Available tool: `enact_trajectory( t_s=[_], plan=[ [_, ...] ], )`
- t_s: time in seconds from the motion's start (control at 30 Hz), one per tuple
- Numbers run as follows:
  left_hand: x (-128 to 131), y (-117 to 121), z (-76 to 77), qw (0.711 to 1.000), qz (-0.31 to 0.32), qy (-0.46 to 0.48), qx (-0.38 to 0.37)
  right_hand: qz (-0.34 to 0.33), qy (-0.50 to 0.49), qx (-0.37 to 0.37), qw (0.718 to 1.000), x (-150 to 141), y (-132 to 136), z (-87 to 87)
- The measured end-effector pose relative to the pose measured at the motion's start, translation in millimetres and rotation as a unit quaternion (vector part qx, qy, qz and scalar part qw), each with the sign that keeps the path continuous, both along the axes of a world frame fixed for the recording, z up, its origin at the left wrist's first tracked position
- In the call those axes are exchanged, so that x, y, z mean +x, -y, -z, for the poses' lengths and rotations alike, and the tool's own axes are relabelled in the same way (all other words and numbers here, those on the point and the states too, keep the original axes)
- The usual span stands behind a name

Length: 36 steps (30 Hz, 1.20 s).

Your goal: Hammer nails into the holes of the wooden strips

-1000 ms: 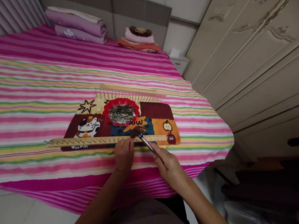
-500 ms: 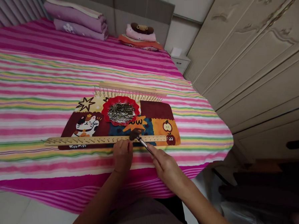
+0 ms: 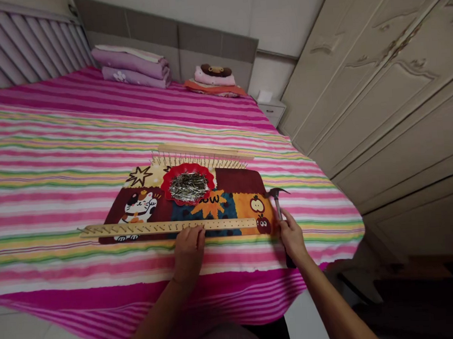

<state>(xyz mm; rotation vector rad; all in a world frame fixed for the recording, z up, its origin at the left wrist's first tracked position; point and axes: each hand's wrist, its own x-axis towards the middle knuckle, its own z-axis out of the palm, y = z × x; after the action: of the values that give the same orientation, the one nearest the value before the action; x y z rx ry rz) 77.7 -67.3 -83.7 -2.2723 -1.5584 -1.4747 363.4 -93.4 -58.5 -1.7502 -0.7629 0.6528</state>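
A long wooden strip studded with nails lies across a cartoon-patterned mat on the striped bed. My left hand rests against the strip's near edge, fingers curled on it. My right hand is closed round the handle of a small hammer, whose head sits on the bed just right of the mat. A red dish heaped with loose nails stands on the mat behind the strip. A second wooden strip with upright nails lies beyond the dish.
The pink striped bedcover runs to the bed's edge on the right. Folded purple bedding and a soft toy on a pillow sit at the headboard. A cream wardrobe and small white nightstand stand right.
My right hand has carried the hammer from over the strip's middle out to the right of the mat and lowered it. The left hand stays on the strip. The view tilted up slightly.
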Motion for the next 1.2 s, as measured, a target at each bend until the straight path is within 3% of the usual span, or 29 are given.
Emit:
enact_trajectory(
  t_s=[0.1, 0.17, 0.27, 0.37, 0.47, 0.53, 0.63, 0.7, 0.83, 0.97, 1.03, 1.1, 1.2],
  plan=[
    [-14.2, 3.1, -15.9, 1.000, 0.012, 0.015, -0.002, 0.032, -0.137, -0.008, 0.990, 5.5, -2.2, 14.0],
    [-26.7, -5.7, -34.6, 1.000, -0.003, 0.007, -0.018, 0.034, -0.153, 0.000, 0.988, 3.9, -1.3, 17.8],
    [-40.6, -39.9, -66.2, 0.994, -0.065, -0.032, -0.077, 0.033, -0.133, 0.005, 0.991, 1.2, -0.7, 19.5],
    [-40.6, -83.5, -87.1, 0.963, -0.087, -0.141, -0.211, 0.042, -0.130, 0.013, 0.991, 1.1, -1.6, 21.0],
    [-29.3, -114.4, -92.1, 0.903, -0.084, -0.256, -0.334, 0.044, -0.132, 0.019, 0.990, 1.8, -2.4, 22.8],
    [-20.6, -125.0, -89.9, 0.874, -0.089, -0.294, -0.375, 0.040, -0.133, 0.022, 0.990, 2.0, -2.6, 23.5],
    [-13.3, -132.0, -85.1, 0.862, -0.086, -0.302, -0.398, 0.036, -0.137, 0.027, 0.989, 1.4, -2.5, 23.6],
    [-14.3, -134.7, -83.6, 0.873, -0.070, -0.294, -0.383, 0.037, -0.139, 0.032, 0.989, 0.8, -2.2, 23.4],
    [-28.0, -136.7, -87.2, 0.922, -0.028, -0.221, -0.316, 0.039, -0.142, 0.036, 0.988, -0.1, -1.4, 23.2],
    [-43.6, -125.2, -98.1, 0.942, 0.022, -0.002, -0.336, 0.037, -0.133, 0.030, 0.990, 0.2, -0.7, 23.3],
    [-46.7, -112.9, -105.4, 0.911, 0.071, 0.139, -0.381, 0.038, -0.131, 0.029, 0.990, 0.3, -0.6, 23.1],
    [-46.8, -98.6, -112.9, 0.859, 0.105, 0.247, -0.435, 0.041, -0.130, 0.030, 0.990, 0.2, -0.5, 22.9],
    [-46.2, -78.0, -120.7, 0.805, 0.135, 0.313, -0.485, 0.039, -0.113, 0.028, 0.992, -0.4, -0.3, 22.7]
  ],
)
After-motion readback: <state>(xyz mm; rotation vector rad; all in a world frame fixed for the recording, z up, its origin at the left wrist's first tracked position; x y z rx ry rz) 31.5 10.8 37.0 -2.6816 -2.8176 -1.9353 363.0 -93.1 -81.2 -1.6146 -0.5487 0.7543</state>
